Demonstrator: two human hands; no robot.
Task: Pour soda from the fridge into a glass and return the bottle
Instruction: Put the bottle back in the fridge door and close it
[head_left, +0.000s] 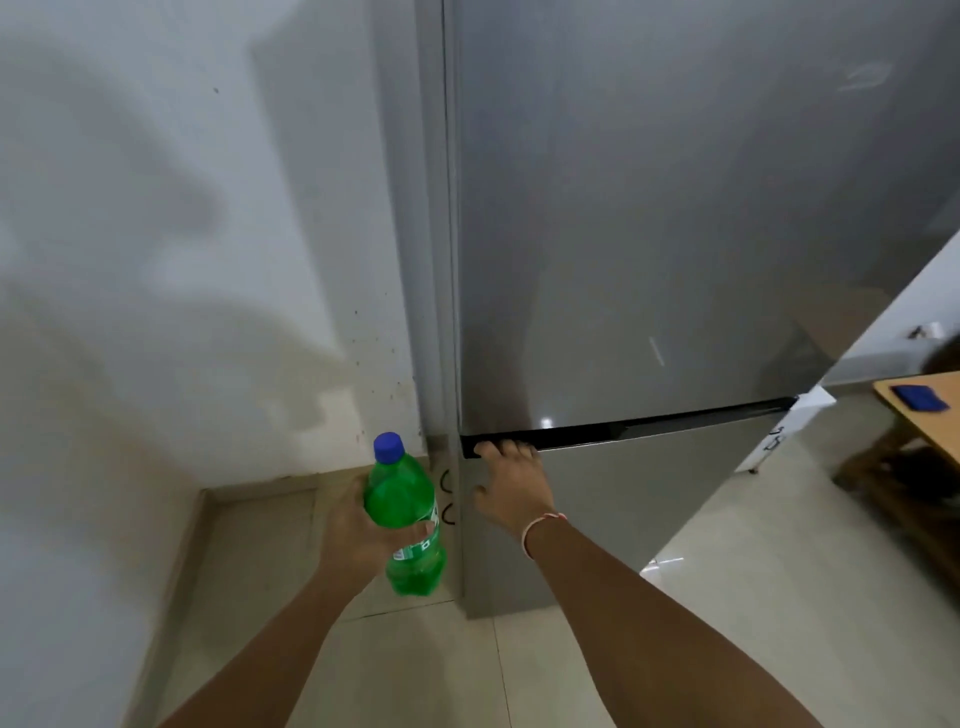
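Note:
A green soda bottle (402, 499) with a blue cap stands upright in my left hand (353, 530), which wraps its middle from the left. It hangs just left of the grey fridge (649, 234), whose doors look shut. My right hand (511, 480) rests on the lower door, its fingertips hooked into the dark groove (649, 425) between the upper and lower doors, near the left corner. No glass is in view.
A white wall (156, 234) runs along the left, close to the fridge side. Pale floor tiles (415, 675) lie below. At the right edge stands a wooden table (914, 415) with a dark blue object (918, 398) on it.

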